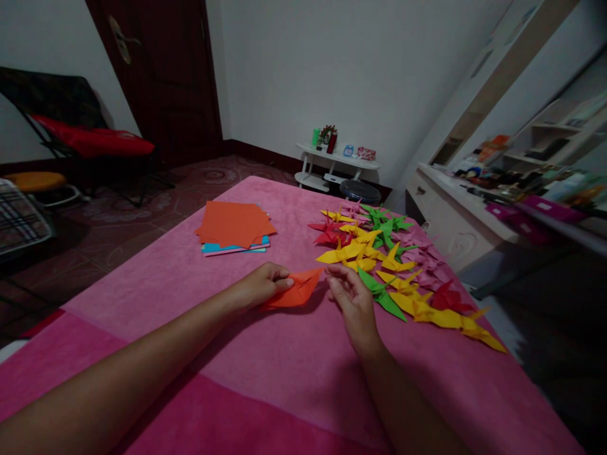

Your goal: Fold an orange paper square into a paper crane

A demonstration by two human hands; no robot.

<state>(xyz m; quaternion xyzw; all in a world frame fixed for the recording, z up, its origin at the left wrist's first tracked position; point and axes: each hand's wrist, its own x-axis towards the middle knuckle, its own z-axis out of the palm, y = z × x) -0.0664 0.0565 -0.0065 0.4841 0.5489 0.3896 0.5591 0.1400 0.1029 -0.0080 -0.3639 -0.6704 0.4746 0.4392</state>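
A folded piece of orange origami paper (300, 289) is held just above the pink cloth, its pointed end turned to the right. My left hand (268, 284) grips its left side, thumb on top and fingers underneath. At the pointed end, my right hand (351, 300) has its fingers loosely curved and apart, fingertips right beside the tip; whether they touch it is hard to see. Close to the right hand lies a green folded paper crane (383, 294). Many more cranes, such as a yellow one (348, 251) and a red one (448, 297), spread along the right side.
A stack of square paper sheets (234, 222), orange over blue and pink, lies at the far left of the pink-covered table (165, 294). Beyond are a small white shelf (339, 158) and a door (161, 69). A cluttered dresser (455, 215) stands right, a folding chair (90, 136) left.
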